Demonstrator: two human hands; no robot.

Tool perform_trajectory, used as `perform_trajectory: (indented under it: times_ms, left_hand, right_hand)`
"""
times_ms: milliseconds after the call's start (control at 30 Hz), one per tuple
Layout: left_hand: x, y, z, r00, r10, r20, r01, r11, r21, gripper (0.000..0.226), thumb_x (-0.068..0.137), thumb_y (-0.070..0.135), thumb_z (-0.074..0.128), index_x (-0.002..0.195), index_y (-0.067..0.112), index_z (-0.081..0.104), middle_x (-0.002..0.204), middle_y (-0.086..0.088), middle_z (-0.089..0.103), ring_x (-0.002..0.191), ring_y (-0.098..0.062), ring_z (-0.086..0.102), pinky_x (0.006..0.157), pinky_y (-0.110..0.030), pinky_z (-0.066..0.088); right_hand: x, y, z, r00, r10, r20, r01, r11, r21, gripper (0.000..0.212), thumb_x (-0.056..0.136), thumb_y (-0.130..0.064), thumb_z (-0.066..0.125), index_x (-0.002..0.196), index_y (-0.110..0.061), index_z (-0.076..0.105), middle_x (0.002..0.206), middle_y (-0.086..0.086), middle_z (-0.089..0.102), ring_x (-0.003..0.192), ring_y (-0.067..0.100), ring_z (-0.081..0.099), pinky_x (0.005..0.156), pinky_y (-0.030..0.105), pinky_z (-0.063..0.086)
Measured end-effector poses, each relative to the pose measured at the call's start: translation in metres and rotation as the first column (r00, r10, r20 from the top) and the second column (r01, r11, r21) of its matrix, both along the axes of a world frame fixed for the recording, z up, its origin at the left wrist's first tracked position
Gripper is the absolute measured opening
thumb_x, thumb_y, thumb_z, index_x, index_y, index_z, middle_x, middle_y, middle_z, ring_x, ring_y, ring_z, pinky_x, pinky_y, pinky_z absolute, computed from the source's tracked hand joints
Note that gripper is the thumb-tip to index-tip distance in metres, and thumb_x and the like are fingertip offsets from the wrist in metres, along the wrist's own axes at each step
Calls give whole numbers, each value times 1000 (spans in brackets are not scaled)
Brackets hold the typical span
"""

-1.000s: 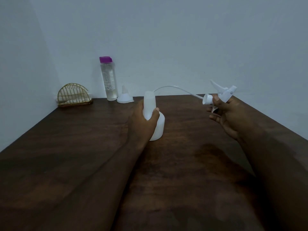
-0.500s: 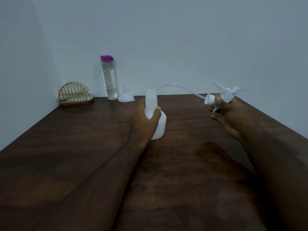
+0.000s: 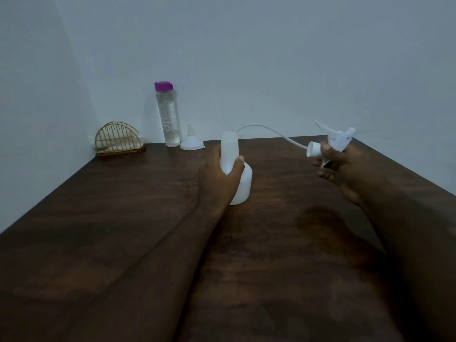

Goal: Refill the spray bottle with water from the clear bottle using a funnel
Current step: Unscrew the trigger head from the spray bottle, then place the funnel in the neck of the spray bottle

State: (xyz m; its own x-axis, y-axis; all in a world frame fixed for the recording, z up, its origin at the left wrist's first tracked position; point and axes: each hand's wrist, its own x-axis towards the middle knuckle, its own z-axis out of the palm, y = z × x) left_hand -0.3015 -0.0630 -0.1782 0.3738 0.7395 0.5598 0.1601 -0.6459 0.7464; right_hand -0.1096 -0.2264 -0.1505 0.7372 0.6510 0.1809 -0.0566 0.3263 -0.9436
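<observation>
A white spray bottle (image 3: 243,183) stands upright and uncapped on the dark wooden table (image 3: 123,218), and my left hand (image 3: 219,178) grips its neck. To the right, above the table, my right hand (image 3: 340,166) holds the white trigger spray head (image 3: 338,140). Its thin dip tube (image 3: 266,130) arcs left, ending clear of the bottle's mouth. A clear bottle (image 3: 167,114) with a purple cap, filled with water, stands at the back wall. Beside it a small white funnel (image 3: 191,141) sits wide end down.
A gold wire napkin holder (image 3: 118,139) sits in the back left corner. Walls close off the table at the back and left. The table's right edge runs diagonally behind my right hand.
The right hand has carried the spray head slightly further right and the tube end has drawn away from the bottle's mouth. The left hand still holds the bottle in place.
</observation>
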Motion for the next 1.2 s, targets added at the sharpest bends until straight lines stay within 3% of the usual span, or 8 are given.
perform_trajectory:
  times_ms: [267, 400, 533, 700, 800, 900, 1067, 1200]
  left_hand:
    - [0, -2, 1, 1000, 15, 8, -15, 1000, 4, 30, 89, 36, 63, 113, 21, 55, 97, 15, 51, 77, 1, 51, 67, -5, 34]
    - [1, -1, 1, 1000, 18, 12, -18, 1000, 5, 28, 89, 37, 63, 111, 21, 55, 96, 16, 50, 75, 6, 50, 65, -4, 32]
    - [0, -3, 2, 1000, 15, -26, -16, 1000, -11, 39, 89, 39, 63, 120, 17, 54, 103, 15, 49, 87, -2, 48, 64, -3, 30]
    - [0, -2, 1, 1000, -10, -18, 9, 1000, -24, 42, 87, 41, 63, 121, 18, 53, 103, 13, 52, 90, -6, 52, 69, -13, 38]
    - [0, -3, 2, 999, -22, -24, 21, 999, -48, 47, 89, 41, 61, 128, 18, 50, 109, 13, 50, 96, -5, 49, 78, -19, 38]
    - [-1, -3, 3, 999, -33, -7, 33, 995, -92, 49, 91, 44, 58, 132, 19, 49, 119, 8, 55, 100, -6, 48, 82, -23, 37]
    - [-1, -2, 3, 999, -39, 0, 39, 993, -114, 49, 92, 46, 55, 132, 18, 49, 128, 0, 58, 102, -8, 49, 86, -25, 39]
    - [-1, -1, 2, 999, -42, -4, 41, 993, -114, 50, 92, 47, 54, 131, 17, 49, 129, -2, 58, 104, -10, 51, 86, -26, 41]
  right_hand:
    - [3, -3, -2, 996, 72, -53, -69, 996, 50, 27, 99, -24, 52, 122, -10, 56, 94, 1, 65, 72, 9, 64, 61, 25, 54]
    - [4, -2, -6, 998, 22, 51, -16, 994, -106, 28, 98, -22, 55, 125, -12, 56, 98, 3, 66, 75, 11, 66, 64, 27, 55]
    - [9, -10, 1, 988, -24, -151, 42, 992, 119, 19, 99, -29, 52, 111, -16, 59, 87, 1, 70, 64, 9, 66, 57, 22, 55]
    - [23, -25, 0, 935, -133, -330, 193, 968, 157, 29, 99, -30, 48, 119, -11, 57, 90, 5, 64, 63, 9, 55, 60, 22, 45]
    - [31, -31, -6, 885, -314, -343, 342, 939, 24, 29, 99, -29, 48, 119, -11, 58, 84, 6, 64, 59, 8, 55, 56, 20, 47]
    - [35, -32, -16, 849, -477, -229, 460, 879, -126, 29, 94, -28, 54, 118, -17, 66, 74, 8, 62, 45, 8, 56, 42, 18, 45]
    - [30, -30, -20, 865, -490, -108, 447, 850, -278, 14, 95, -23, 58, 98, -10, 63, 65, 10, 56, 44, 12, 49, 39, 21, 38]
    - [30, -26, -22, 890, -455, 12, 412, 795, -445, 20, 98, -26, 55, 86, -10, 60, 64, 10, 57, 45, 14, 47, 36, 20, 36]
